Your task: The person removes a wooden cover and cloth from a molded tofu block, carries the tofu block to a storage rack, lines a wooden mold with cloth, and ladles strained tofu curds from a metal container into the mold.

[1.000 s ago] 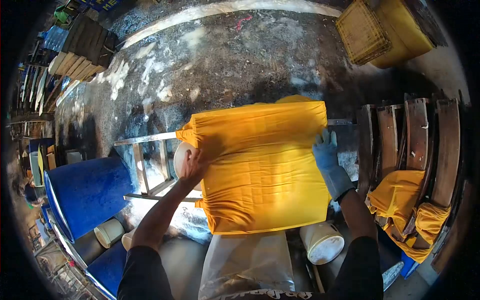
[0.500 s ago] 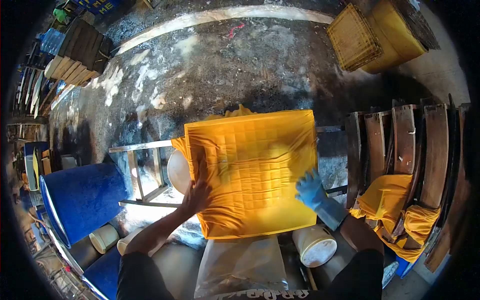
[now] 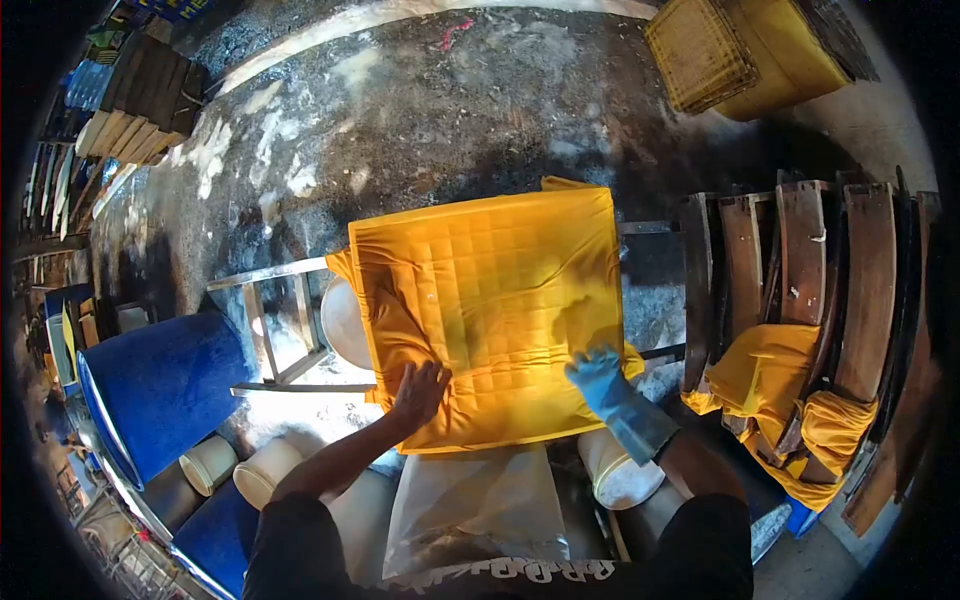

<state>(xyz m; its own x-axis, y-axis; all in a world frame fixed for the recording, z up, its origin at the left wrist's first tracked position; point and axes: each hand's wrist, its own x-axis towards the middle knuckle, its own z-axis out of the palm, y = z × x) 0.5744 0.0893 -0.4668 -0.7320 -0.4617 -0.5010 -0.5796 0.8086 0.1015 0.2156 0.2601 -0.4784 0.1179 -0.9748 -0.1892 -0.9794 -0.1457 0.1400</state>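
Note:
A yellow cloth [image 3: 490, 300] lies stretched over a square, flat piece with a grid pattern showing through. Wrinkles gather on its left side, and loose cloth hangs past the edges. Underneath, a metal stand [image 3: 262, 330] sticks out on the left. My bare left hand [image 3: 420, 393] rests on the cloth near its lower left, fingers apart and slightly bent. On the lower right part of the cloth lies my right hand [image 3: 600, 383] in a blue rubber glove, its fingers spread. What the cloth covers is hidden.
Wooden boards [image 3: 800, 260] stand in a row at right, with more yellow cloth [image 3: 765, 370] over them. A blue barrel [image 3: 165, 385] and white buckets [image 3: 268, 470] are at left. Another white bucket [image 3: 625, 475] is near my right forearm. Yellow grid trays [image 3: 700, 55] stand far right.
My left hand has slid right and inward over the cloth, off its left edge. The cloth's upper half looks smoother. My right hand stays on the lower right, a little further inward.

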